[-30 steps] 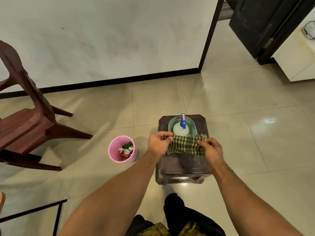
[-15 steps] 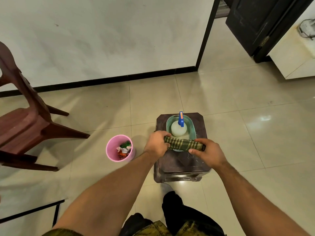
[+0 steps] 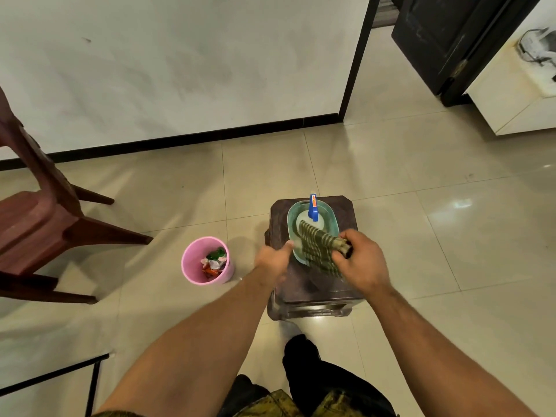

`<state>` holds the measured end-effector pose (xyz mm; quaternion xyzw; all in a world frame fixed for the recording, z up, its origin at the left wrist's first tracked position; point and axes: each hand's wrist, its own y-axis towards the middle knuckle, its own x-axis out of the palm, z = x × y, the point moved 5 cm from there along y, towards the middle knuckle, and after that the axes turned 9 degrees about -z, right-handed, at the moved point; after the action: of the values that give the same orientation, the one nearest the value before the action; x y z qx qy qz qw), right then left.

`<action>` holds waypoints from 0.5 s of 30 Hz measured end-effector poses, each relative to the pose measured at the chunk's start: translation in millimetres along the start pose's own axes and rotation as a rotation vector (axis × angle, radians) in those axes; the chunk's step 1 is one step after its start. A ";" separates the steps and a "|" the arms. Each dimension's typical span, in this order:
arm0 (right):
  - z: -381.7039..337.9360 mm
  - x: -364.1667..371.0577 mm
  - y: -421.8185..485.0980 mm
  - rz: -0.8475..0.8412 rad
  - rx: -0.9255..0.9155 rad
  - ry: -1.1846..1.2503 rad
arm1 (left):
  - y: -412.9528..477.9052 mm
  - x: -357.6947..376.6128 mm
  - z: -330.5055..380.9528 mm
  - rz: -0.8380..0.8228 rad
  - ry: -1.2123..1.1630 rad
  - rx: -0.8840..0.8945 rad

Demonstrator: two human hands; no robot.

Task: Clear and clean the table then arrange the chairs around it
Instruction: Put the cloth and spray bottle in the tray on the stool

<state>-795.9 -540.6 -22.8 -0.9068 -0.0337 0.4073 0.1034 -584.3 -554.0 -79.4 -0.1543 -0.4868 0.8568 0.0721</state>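
So this looks like the cleaning-kit part of the job, not the chairs. The right hand has its fingers wrapped round one end of a green checked cloth, which is folded into a thick strip and hangs slanted over a teal basin. The basin sits on a dark brown stool with a spray bottle standing in it, and the cloth's far end reaches right up by the bottle.

The left hand is at the basin's near rim with the thumb out toward it. The fingers are hidden, so I can't tell if it's gripping anything.

I honestly can't say if the cloth is going in or coming out. If it's going in, I'd guess it needs laying down beside the bottle without tipping it.

A pink bin with wrappers in it is just left of the stool, and a brown plastic chair is well off to the left.
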 end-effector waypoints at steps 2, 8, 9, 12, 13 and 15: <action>-19.1 12.8 -0.6 -0.044 -0.069 -0.267 | -3.4 39.4 -6.1 -0.413 -0.451 -0.155; -26.7 55.7 -50.7 -0.344 -0.370 -0.230 | 10.2 74.8 -4.6 -0.520 -0.627 -0.157; -15.1 53.1 -59.2 -0.338 -0.338 -0.093 | 15.7 73.8 -8.0 -0.514 -0.642 -0.175; 26.7 40.8 -67.5 -0.033 -0.022 0.325 | 13.4 64.6 -10.9 -0.518 -0.686 -0.204; 41.6 37.3 -64.1 0.098 0.174 0.463 | 12.5 62.4 -9.9 -0.519 -0.692 -0.192; 61.7 47.3 -54.3 0.058 0.612 0.850 | 10.5 60.9 -4.5 -0.506 -0.704 -0.168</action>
<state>-809.2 -470.9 -85.7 -0.9209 0.1569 -0.0028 0.3568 -639.9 -539.1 -102.3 0.2656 -0.5720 0.7700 0.0966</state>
